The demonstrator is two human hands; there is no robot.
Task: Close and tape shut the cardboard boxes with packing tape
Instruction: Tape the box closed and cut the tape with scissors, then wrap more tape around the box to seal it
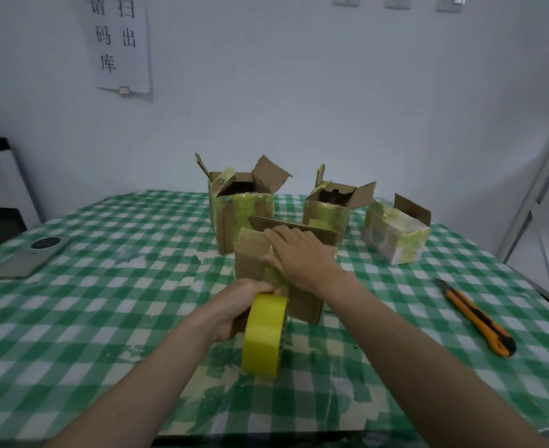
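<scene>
A small cardboard box stands in the middle of the checked table, its top flaps folded down. My right hand lies flat on the box top with straight fingers, pressing the flaps and a strip of tape. My left hand grips a roll of yellow packing tape just in front of the box, and the tape runs up onto the box's near face. Three more boxes stand behind: a tall open one, an open one and a pale taped one with one flap up.
An orange utility knife lies on the right of the green-checked tablecloth. A phone rests at the far left. A white wall with a paper sign rises behind the table; a metal rack stands on the right.
</scene>
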